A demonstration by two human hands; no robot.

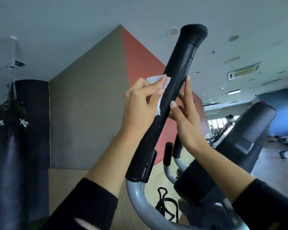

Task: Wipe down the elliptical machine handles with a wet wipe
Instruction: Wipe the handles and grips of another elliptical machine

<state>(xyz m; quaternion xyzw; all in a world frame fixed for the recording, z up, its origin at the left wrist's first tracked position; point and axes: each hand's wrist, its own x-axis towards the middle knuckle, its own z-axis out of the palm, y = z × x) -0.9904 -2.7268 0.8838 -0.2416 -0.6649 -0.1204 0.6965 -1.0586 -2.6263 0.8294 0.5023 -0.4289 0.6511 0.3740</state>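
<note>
The room is a gym with a grey ceiling [106, 14] and a wall [90, 105] painted grey and red. The floor [66, 176] is pale wood. One tall black punching bag [15, 138] hangs far on the left; it looks smooth and shiny. Near the middle stands one machine [136, 196] with bent grey metal tubes. One long black handle [178, 77] leans up from it, round like a stick, with a fat soft top. Two hands reach up to it from black sleeves. The left hand [140, 103] pinches one thin white wipe [154, 80] and presses it on the handle's left side. The right hand [188, 120] has straight fingers that touch the handle's right side.
</note>
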